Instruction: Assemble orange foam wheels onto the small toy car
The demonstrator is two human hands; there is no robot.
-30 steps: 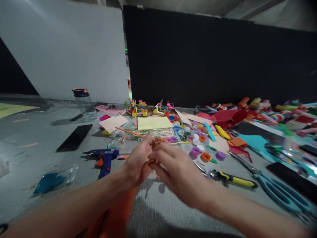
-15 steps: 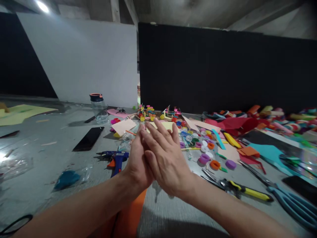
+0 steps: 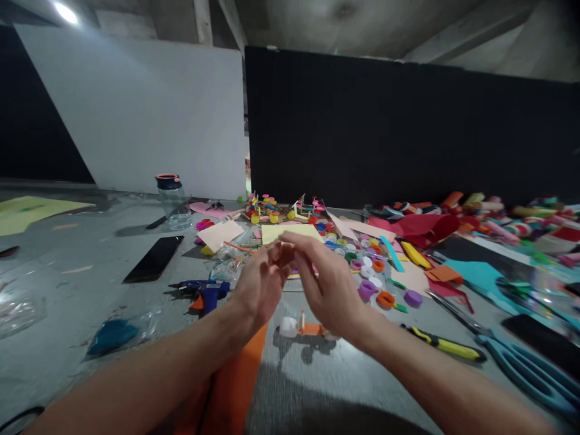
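My left hand [image 3: 260, 284] is raised over the table, palm turned inward and fingers loosely curled. Facing it, my right hand [image 3: 330, 284] has its fingers stretched and bent toward the left fingertips. A gap shows between the palms, and I see nothing held in either hand. Below them sits a small craft piece [image 3: 312, 329] with an orange strip, a short upright stick and a white cap; my right hand hides part of it. Just behind the fingers lies a pale yellow sheet [image 3: 290, 231]. To the left of my left hand rests a blue glue gun [image 3: 211, 293].
Bottle caps [image 3: 367, 290] and paper pieces cover the right middle. Scissors [image 3: 512, 356], a yellow-black tool [image 3: 448, 345] and a dark phone-like slab [image 3: 546, 338] lie at right. At left are a phone [image 3: 154, 258], a bottle [image 3: 173, 202] and a blue packet [image 3: 112, 336].
My palms were pressed together and have come apart, uncovering the small craft piece beneath. The camera view has turned slightly to the right.
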